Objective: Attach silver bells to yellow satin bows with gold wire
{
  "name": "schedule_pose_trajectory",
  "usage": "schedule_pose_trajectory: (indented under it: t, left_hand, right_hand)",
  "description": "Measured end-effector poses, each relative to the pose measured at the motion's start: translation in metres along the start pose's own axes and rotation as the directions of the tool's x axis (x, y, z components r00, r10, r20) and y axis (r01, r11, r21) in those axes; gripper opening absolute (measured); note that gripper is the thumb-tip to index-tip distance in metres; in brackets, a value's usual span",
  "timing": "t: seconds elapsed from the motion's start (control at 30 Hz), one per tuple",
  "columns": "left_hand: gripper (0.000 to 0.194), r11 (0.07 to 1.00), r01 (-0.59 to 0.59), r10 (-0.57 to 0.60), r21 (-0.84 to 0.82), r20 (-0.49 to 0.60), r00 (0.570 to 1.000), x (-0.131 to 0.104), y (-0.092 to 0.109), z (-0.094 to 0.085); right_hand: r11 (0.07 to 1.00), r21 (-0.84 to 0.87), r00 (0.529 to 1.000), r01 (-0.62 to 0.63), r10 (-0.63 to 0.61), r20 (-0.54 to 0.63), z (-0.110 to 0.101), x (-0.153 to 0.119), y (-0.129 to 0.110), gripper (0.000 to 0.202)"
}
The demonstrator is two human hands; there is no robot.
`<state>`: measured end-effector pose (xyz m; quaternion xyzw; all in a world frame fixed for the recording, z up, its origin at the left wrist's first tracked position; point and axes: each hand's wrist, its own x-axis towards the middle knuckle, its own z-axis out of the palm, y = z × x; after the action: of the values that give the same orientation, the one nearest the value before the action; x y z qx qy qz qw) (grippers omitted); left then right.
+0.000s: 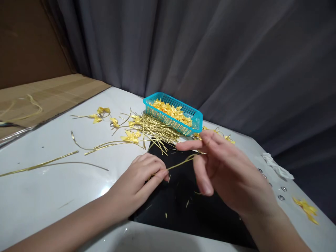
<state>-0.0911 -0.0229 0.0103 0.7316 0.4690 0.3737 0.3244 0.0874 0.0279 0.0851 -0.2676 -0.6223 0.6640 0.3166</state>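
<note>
Pinched between the thumb and fingers of my left hand (151,175) is a gold cord (180,163), held low above a black mat (183,210). From there the cord runs right to a loop beside my right hand (223,164). The thumb and index finger of my right hand are spread apart; its other fingers are partly bent. A pile of gold cords (157,129) lies just beyond the mat, against a blue basket (173,115) holding yellow ribbon bows (170,110).
Yellow bows with cords (131,136) and loose gold cords (52,163) lie on the white table (78,192) at left. Silver pieces (281,197), a crumpled white item (277,166) and a yellow bow (306,208) are at right. Cardboard (52,91) stands left; a grey curtain hangs behind.
</note>
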Motion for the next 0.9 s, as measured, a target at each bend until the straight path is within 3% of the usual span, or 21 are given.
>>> schedule_pose_trajectory:
  t: [0.1,0.33,0.47,0.63,0.73,0.8,0.83,0.9]
  left_hand:
    - [0.030,0.998,0.024,-0.025,0.059,0.013,1.000,0.002,-0.006,0.001]
    - [0.031,0.977,0.055,-0.069,0.208,0.063,0.996,0.003,-0.013,0.004]
    - [0.032,0.964,0.054,-0.083,0.260,0.101,0.991,0.003,-0.015,0.005]
    - [0.032,0.954,0.039,-0.065,0.296,0.079,0.995,0.004,-0.019,0.006]
    - [0.033,0.944,0.029,-0.043,0.327,0.036,0.998,0.003,-0.021,0.007]
    - [0.032,0.943,0.024,-0.032,0.332,0.018,0.999,0.003,-0.023,0.007]
    - [0.032,0.943,0.023,-0.030,0.331,0.016,0.999,0.003,-0.023,0.008]
    - [0.032,0.942,0.021,-0.032,0.336,0.025,0.999,0.003,-0.024,0.009]
  right_hand:
    - [0.993,0.118,0.995,-0.001,0.012,-0.096,-0.005,0.000,-0.009,0.017]
    - [0.993,0.085,0.927,0.080,-0.043,-0.372,-0.015,-0.002,-0.023,0.027]
    - [0.979,0.147,0.911,0.143,-0.072,-0.407,-0.016,-0.006,-0.029,0.028]
    - [0.978,0.087,0.894,0.191,-0.136,-0.426,-0.021,-0.008,-0.038,0.035]
    - [0.971,-0.055,0.841,0.232,-0.229,-0.490,-0.029,-0.009,-0.045,0.044]
    - [0.941,-0.288,0.791,0.175,-0.309,-0.529,-0.038,-0.011,-0.049,0.043]
    - [0.895,-0.432,0.760,0.106,-0.353,-0.545,-0.042,-0.012,-0.051,0.040]
    - [0.734,-0.678,0.651,-0.044,-0.493,-0.577,-0.053,-0.015,-0.054,0.034]
